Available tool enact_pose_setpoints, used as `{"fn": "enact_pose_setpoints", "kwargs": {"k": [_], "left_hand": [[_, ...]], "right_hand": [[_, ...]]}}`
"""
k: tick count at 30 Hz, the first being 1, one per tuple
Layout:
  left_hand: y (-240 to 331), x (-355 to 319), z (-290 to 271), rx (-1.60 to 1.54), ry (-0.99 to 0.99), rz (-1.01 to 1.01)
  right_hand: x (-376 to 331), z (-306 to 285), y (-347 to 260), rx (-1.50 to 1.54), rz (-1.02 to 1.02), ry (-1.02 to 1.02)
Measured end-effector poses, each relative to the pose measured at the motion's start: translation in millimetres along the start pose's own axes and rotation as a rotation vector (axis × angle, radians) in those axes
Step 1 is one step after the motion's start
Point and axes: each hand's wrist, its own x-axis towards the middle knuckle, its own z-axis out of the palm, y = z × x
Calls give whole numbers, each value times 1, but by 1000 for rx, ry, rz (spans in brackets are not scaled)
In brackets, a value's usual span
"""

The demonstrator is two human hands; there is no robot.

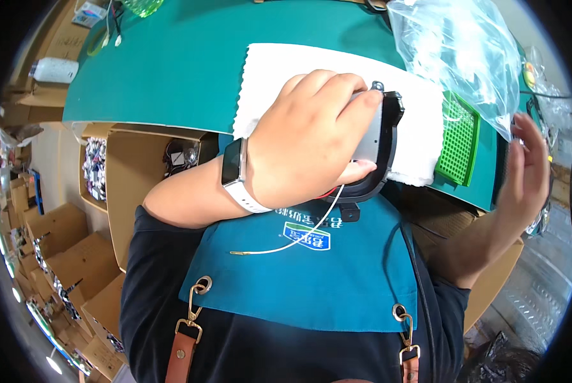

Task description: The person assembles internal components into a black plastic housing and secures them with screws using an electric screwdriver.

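Note:
Stretched over a black plastic housing (391, 137), my left hand (315, 134) is closed on its left side, the thumb and fingers against a grey plate (370, 143) set in it. Much of the housing is hidden beneath this hand. A thin white wire (311, 231) with a bare metal end runs from it over my apron, and a bit of red wire shows under the palm. Beneath the housing lies a white cloth (420, 121). Out to the right, my right hand (527, 159) is raised beside a clear plastic bag (458, 51), slightly blurred, its fingers apart with nothing visible in them.
A green perforated tray (458, 140) stands at the cloth's right edge on the green table (171, 70). Below the table's left edge are open cardboard boxes (133, 166) with bundled parts. Loose cables (115, 29) and a white bottle (54, 69) are at the far left.

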Motion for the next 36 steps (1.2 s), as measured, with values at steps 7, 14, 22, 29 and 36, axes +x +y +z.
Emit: {"fn": "enact_pose_setpoints", "kwargs": {"k": [7, 14, 22, 29, 36], "left_hand": [[7, -2, 11, 33, -65, -25], [11, -6, 16, 59, -53, -64], [17, -6, 11, 133, -94, -83], [12, -7, 17, 133, -82, -77], [9, -3, 17, 97, -96, -92]], "right_hand": [[8, -78, 159, -697, 540, -363], [-19, -55, 208, -786, 514, -235], [-19, -72, 178, -404, 484, 312], [16, -57, 56, 867, 65, 629], [34, 7, 61, 854, 116, 704]]}}
